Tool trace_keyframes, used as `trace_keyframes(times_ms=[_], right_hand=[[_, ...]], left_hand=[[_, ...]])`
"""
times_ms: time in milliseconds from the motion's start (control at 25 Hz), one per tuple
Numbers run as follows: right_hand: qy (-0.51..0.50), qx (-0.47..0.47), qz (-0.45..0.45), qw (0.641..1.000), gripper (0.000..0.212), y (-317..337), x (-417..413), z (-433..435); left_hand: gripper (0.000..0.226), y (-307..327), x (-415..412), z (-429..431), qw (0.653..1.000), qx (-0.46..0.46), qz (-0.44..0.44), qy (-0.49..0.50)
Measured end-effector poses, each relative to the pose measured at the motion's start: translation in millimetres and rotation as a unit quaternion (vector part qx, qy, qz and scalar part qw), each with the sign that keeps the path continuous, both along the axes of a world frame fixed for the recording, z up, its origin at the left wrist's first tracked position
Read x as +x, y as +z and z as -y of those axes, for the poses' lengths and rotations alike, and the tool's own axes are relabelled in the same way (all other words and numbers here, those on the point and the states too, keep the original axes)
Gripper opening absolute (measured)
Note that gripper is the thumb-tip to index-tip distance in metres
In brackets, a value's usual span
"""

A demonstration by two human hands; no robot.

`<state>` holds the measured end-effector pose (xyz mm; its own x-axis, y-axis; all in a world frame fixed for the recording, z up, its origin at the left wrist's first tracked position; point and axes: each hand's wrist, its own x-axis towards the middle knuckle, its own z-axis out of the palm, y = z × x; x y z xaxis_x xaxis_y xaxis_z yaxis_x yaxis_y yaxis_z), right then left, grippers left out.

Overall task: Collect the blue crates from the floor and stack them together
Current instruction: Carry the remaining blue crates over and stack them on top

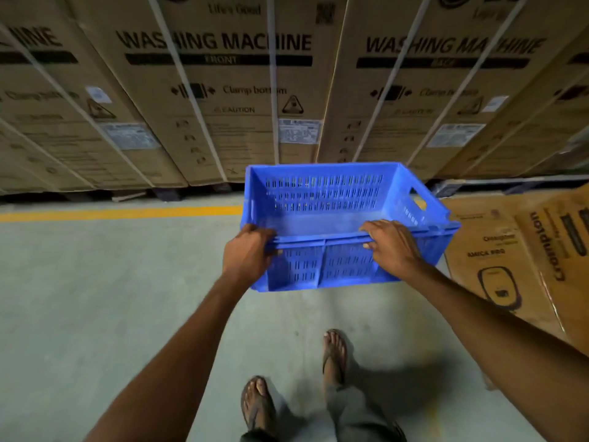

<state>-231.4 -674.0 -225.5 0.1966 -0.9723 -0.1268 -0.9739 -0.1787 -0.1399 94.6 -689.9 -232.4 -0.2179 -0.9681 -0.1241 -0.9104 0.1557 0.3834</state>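
Blue crate, mid-frame, lifted to carry: my left grip and right grip clasp its near rim.

There is one blue crate, and two hands grip it: the left hand and the right hand. Four washing machine cartons line the far edge of the floor, the outer two cut off by the frame. One yellow line runs along that edge. At the right edge lies Crompton cardboard, one carton or two, I cannot tell. Two sandalled feet stand at the near edge.
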Motion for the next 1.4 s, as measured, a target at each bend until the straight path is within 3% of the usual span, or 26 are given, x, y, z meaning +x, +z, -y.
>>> trace_keyframes(times_ms=[240,480,880,1120,1280,1400], right_hand=[[0.031,-0.012,-0.01,0.999,0.037,-67,-10,63],[0.017,0.022,-0.034,0.999,0.037,-112,-17,34],[0.008,-0.171,-0.008,0.985,0.043,-107,-18,37],[-0.014,-0.094,-0.051,0.994,0.042,-132,-21,46],[-0.011,-0.046,-0.049,0.998,0.043,-159,-29,20],[-0.001,-0.052,-0.054,0.997,0.039,-164,-26,13]], left_hand=[[0.028,-63,-17,41,0.999,-0.016,-0.004,0.039],[0.029,-103,-31,31,0.997,-0.048,0.05,-0.034],[0.027,-108,-24,34,0.989,-0.145,-0.009,-0.028],[0.013,-152,-35,38,0.997,-0.076,-0.01,-0.023],[0.008,-179,-40,11,0.992,-0.062,0.089,-0.06],[0.015,-176,-33,7,0.993,-0.067,0.072,-0.061]])
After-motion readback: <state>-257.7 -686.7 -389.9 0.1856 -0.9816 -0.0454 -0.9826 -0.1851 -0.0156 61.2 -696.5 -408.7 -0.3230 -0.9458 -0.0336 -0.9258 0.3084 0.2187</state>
